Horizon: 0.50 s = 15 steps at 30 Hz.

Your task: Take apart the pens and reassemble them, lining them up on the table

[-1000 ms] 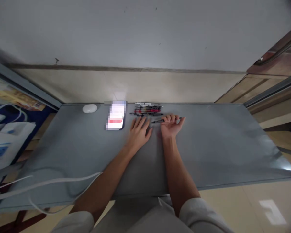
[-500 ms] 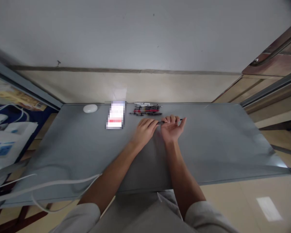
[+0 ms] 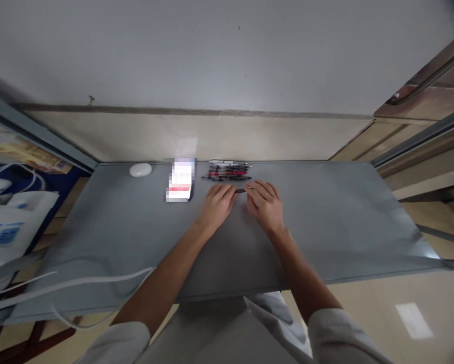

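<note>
A dark pen (image 3: 241,191) bridges the short gap between my two hands, just above the grey table. My left hand (image 3: 216,206) is closed round its left end, fingers wrapped over it. At the right end, my right hand (image 3: 266,206) pinches the pen with its back turned up and its fingers bent. Both ends of the pen are hidden by my fingers. Beyond my hands lies a row of several pens (image 3: 229,172), black, red and white, side by side near the wall.
A phone with a lit, blurred screen (image 3: 180,181) lies left of the pens, and a white oval case (image 3: 141,170) is farther left. White cables (image 3: 94,279) cross the front left of the grey table (image 3: 348,217). The wall (image 3: 272,135) bounds the back edge.
My right hand has turned from palm up to back up and now grips the pen nearer its middle. My left hand has shifted slightly left with the pen.
</note>
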### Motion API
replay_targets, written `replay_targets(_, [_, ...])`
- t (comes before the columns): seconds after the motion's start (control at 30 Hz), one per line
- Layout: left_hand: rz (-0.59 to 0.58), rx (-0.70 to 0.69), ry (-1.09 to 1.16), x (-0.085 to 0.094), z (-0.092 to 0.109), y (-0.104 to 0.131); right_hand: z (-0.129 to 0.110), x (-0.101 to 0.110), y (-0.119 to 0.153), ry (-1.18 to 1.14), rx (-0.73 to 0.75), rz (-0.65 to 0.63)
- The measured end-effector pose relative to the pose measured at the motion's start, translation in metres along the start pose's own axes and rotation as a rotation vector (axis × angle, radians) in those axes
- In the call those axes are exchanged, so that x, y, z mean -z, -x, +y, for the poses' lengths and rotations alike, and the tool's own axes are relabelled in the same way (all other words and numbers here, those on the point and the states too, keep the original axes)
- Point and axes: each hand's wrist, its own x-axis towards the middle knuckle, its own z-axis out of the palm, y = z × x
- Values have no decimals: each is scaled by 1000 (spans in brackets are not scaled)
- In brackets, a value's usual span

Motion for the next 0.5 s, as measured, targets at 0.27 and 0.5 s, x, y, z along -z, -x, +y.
replay_targets(0.27, [1, 7, -17, -2, 5, 7, 12, -3, 3, 152, 186, -140])
replay_targets(0.5, [-113, 152, -137, -13, 5, 13, 50, 6, -9, 270, 190, -132])
